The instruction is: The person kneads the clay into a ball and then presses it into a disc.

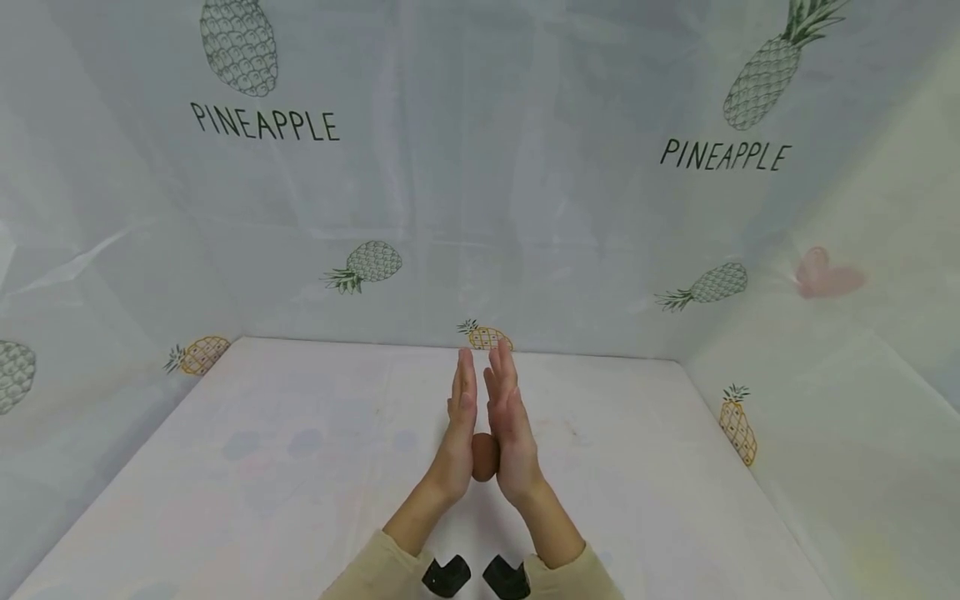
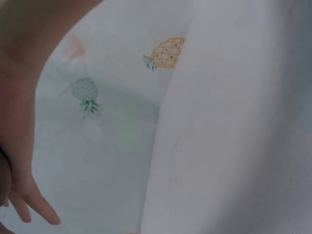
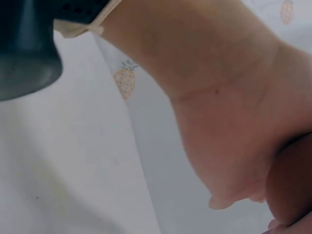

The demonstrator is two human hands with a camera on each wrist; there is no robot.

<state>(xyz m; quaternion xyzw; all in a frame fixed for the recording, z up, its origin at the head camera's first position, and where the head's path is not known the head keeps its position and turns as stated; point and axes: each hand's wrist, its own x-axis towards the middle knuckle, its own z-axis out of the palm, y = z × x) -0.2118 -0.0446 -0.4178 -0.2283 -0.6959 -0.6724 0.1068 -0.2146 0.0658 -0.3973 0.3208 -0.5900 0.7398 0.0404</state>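
Near the middle of the table, a smooth reddish-brown rounded lump [image 1: 485,457] sits between the heels of my two palms. My left hand [image 1: 456,442] presses it from the left, fingers straight and pointing away from me. From the right my right hand [image 1: 514,442] presses against it, its fingers likewise extended. Above the lump a narrow gap shows between the fingers. In the right wrist view the lump [image 3: 292,183] fills the lower right corner against a palm. Only a sliver of the lump [image 2: 4,178] appears at the left wrist view's left edge. Its material is unclear.
A white tabletop [image 1: 315,500] with faint coloured spots lies under my hands. Pale sheeting [image 1: 480,167] printed with pineapples encloses the back and both sides. Dark wrist devices [image 1: 447,576] sit by beige sleeves [image 1: 382,568].
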